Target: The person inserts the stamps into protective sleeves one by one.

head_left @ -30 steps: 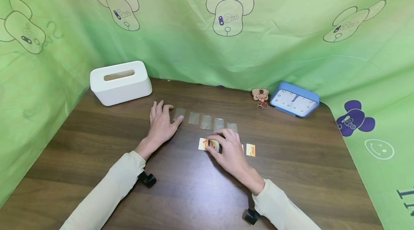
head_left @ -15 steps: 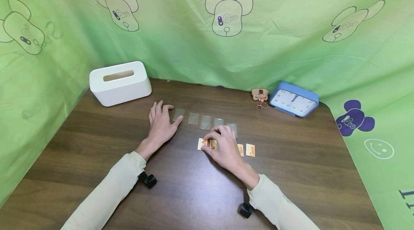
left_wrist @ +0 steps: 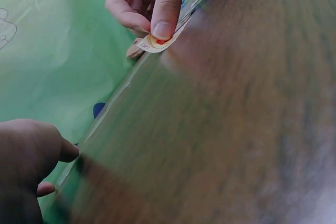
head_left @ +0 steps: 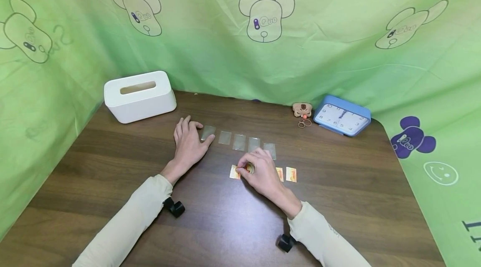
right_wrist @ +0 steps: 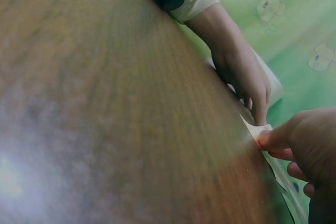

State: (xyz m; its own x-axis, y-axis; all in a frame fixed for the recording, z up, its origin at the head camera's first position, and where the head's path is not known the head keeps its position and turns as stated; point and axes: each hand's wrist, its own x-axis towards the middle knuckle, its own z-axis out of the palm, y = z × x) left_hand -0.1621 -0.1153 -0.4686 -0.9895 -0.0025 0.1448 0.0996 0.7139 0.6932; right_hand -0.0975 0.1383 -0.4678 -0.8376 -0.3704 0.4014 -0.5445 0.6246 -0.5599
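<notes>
Slightly nearer the person than half a second ago, the leftmost card [head_left: 234, 172] has shifted as the right grip [head_left: 262, 173] closed in on it. That grip pinches it between thumb and fingers; the left wrist view shows it bowed, though whether an edge still touches the desk [head_left: 210, 217] cannot be told. Just beside it, the second card [head_left: 250, 168] shows partly behind the curled fingers; two more cards [head_left: 291, 174] lie flat to the right. The step in hand seems to be picking up that leftmost card. Beyond, five clear sleeves [head_left: 225, 137] lie in a row. The left grip [head_left: 189, 142] is relaxed and holds nothing plainly, thumb and index finger either side of the leftmost sleeve [head_left: 208, 132]; whether they touch it is unclear. The next move probably calls for a light, steady pinch and a lift without creasing the card or nudging its neighbour. Farther out stand a white tissue box [head_left: 140, 100] and a blue clock [head_left: 343, 116].
</notes>
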